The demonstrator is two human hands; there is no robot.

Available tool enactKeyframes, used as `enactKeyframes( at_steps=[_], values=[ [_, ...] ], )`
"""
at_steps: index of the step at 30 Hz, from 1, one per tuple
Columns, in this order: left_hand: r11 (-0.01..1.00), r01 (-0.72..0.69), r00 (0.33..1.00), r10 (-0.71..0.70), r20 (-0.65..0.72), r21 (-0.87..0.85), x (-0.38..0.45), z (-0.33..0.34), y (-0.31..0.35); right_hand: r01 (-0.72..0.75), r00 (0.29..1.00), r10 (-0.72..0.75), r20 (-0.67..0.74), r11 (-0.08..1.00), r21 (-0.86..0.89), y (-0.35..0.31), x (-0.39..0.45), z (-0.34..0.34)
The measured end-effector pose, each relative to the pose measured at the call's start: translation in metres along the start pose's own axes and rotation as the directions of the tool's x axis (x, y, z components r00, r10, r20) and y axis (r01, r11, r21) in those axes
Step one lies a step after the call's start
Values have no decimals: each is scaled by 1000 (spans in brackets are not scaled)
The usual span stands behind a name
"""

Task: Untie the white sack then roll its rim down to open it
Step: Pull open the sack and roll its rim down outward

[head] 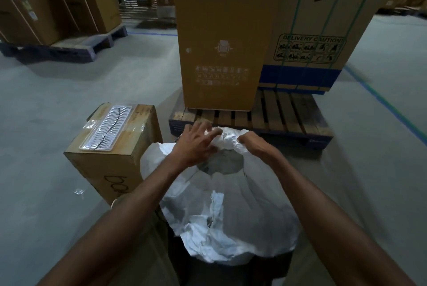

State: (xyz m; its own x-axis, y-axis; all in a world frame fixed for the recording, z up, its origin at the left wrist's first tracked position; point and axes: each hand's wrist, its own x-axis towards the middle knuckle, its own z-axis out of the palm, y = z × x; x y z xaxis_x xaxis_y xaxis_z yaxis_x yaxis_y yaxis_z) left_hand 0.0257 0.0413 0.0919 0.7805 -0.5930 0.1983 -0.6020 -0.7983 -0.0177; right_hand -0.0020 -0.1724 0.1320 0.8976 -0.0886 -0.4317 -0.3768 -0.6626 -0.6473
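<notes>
Working the far edge of the sack, both hands are right up at its bunched top. From the head view, the sack stands on the floor directly in front of the person, its white body bulging toward the camera, with a dark gap showing just below the gathered fabric, so the mouth looks partly open. The left hand lies over the near left of the bunch, fingers spread and only loosely curled onto it, likely steadying it. The right hand is closed on the fabric at the right of the bunch, pinching it, probably to pull the rim outward. No tie is visible; whether a knot remains I cannot tell. Left of the sack stands a box; beyond the sack, a pallet.
</notes>
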Motion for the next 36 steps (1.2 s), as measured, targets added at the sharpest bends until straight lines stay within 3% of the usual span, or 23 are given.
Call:
enactKeyframes(
  at_steps=[3, 5, 6, 8, 9, 12, 14, 17, 19, 21, 23, 26, 29, 31, 32, 33, 35, 36],
  values=[
    [988, -28, 973, 61, -223, 149, 6, -4, 13, -123, 992, 121, 24, 987, 104, -4, -1, -4],
    [997, 61, 975, -69, -212, -47, 12, -4, 20, -43, 998, 39, 50, 995, 94, -5, 2, -8],
    [960, 134, 971, -176, -159, -244, 14, -7, 21, 72, 994, -71, 81, 997, -10, -6, 1, -10],
    [736, 333, 937, -329, 119, -590, 19, -7, 14, 251, 967, -255, 24, 927, -280, -3, 0, -7],
    [640, 391, 916, -339, 214, -662, 21, -6, 8, 280, 945, -325, -44, 867, -412, -3, -5, -5],
    [572, 425, 903, -322, 284, -702, 27, -6, -3, 290, 792, -598, -121, 543, -788, 3, -8, 10],
    [610, 433, 900, -258, 351, -663, 33, -10, -5, 269, 717, -684, -134, 450, -851, 10, -2, 13],
    [729, 412, 896, -214, 389, -547, 37, -7, -6, 291, 688, -692, -220, 541, -789, 14, 5, 13],
    [855, 311, 938, -207, 279, -414, 36, -5, 0, 312, 760, -605, -238, 660, -683, 11, 10, 13],
    [978, 118, 987, -96, 131, -173, 37, 0, 10, 335, 854, -481, -198, 800, -497, 6, 17, 10],
    [987, 3, 997, 10, 79, -159, 42, 6, 12, 336, 919, -373, -126, 910, -244, 5, 22, 4],
    [966, -59, 994, 81, 80, -253, 42, 18, 5, 246, 969, -247, -8, 964, 102, 7, 22, -7],
    [975, -44, 990, 72, 121, -219, 40, 26, 2, 168, 981, -181, 64, 970, 174, 15, 22, -8],
    [978, -13, 992, 38, 119, -210, 43, 27, 4, 211, 973, -225, 49, 958, 193, 15, 21, -1],
    [975, 33, 991, -4, 134, -219, 44, 27, 4, 272, 962, -274, -4, 955, 122, 16, 21, 3],
    [966, 100, 984, -61, 165, -238, 45, 27, 3, 312, 945, -317, -77, 947, -72, 19, 22, 8],
    [896, 288, 947, -213, 241, -337, 47, 30, -2, 224, 855, -443, -271, 785, -578, 29, 22, 20],
    [850, 359, 925, -269, 268, -386, 48, 33, -5, 186, 804, -509, -307, 706, -683, 32, 19, 26]
  ],
)
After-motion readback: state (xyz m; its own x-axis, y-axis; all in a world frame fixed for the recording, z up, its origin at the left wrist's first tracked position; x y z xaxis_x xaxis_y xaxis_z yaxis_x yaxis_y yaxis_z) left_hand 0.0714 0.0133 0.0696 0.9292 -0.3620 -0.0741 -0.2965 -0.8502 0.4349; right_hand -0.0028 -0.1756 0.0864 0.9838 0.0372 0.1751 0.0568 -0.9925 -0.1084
